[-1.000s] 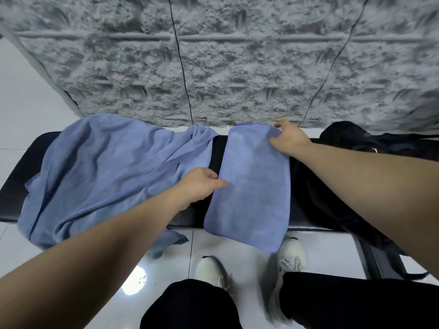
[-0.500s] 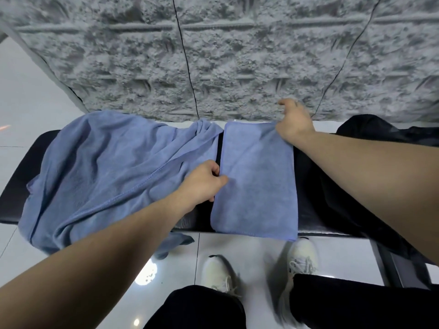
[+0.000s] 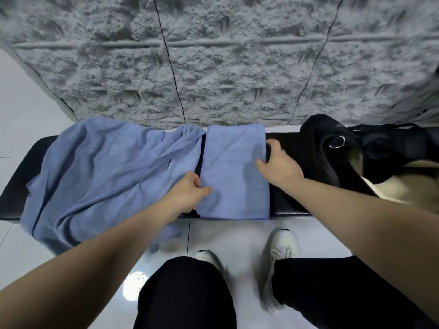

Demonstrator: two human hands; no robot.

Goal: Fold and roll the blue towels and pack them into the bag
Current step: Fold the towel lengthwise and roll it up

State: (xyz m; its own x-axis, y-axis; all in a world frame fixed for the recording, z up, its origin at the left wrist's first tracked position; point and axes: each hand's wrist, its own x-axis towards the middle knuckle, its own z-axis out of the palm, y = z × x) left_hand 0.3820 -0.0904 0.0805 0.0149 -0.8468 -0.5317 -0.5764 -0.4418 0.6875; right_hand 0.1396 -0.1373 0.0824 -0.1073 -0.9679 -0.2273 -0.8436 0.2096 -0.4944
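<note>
Head cam, near to far: 2 black trouser legs and 2 white sneakers (image 3: 281, 255) on glossy white floor tile (image 3: 228, 236). Above them a long black padded bench (image 3: 289, 203) runs left-right.

On the bench centre lies the folded blue rectangular microfibre towel (image 3: 234, 176), its near edge hanging just over the bench front. Left hand (image 3: 190, 193) pinches its left edge near the front corner, thumb on top, fingers curled under. Right hand (image 3: 276, 167) grips its right edge at mid-length, fingers curled round the fold.

Vs 0.5 s ago: the right hand was at the towel's far right corner by the wall, now it's halfway down the right side; left hand about the same spot. Towel lies squarer and flatter.

Left of it, touching the left hand, a 2nd blue towel, unfolded and crumpled (image 3: 102, 176), drapes over the bench and off its front. Count: 2 towels.

Right end of the bench: 1 black fabric bag w/ a metal ring (image 3: 332, 148), mouth gaping, tan lining visible, just beside the right hand.

Behind: rough grey textured wall panels (image 3: 213, 67).
</note>
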